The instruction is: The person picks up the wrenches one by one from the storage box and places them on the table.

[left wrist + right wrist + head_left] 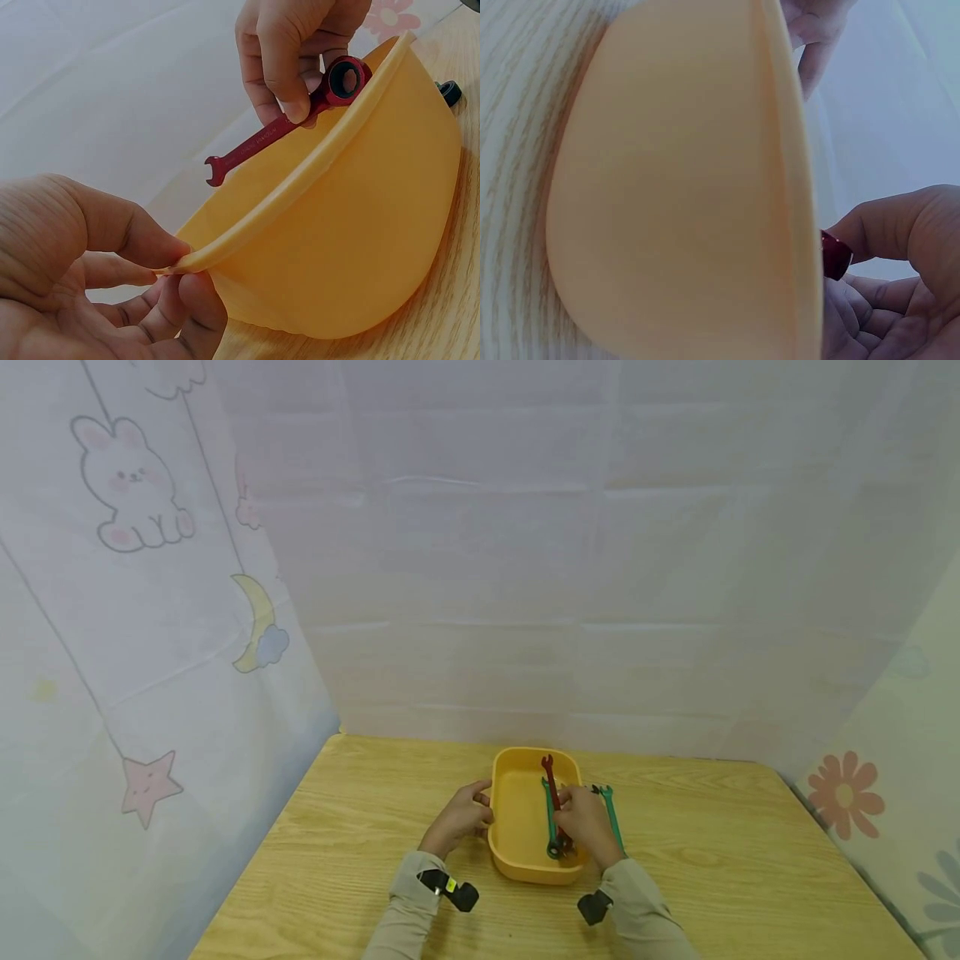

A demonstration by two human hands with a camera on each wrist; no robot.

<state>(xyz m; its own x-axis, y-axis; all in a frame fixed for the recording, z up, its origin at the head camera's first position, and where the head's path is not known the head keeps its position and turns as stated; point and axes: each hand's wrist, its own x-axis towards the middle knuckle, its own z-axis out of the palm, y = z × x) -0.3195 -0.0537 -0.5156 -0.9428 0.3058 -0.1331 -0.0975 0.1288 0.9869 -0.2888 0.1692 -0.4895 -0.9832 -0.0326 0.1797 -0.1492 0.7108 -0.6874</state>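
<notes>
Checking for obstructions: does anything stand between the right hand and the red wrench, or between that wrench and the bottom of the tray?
Nothing visible separates the right hand from the red wrench it pinches. A green wrench lying in the tray, beside the red one in the head view, may partly block the way down.

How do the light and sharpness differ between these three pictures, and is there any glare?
Head view: soft, muted light, with pale shiny streaks along creases in the backdrop; left wrist view: the red wrench shows fairly crisp edges; right wrist view: a cool bluish cast at the right, the yellow bin large and soft in detail, shadow along its base on the table.
</notes>
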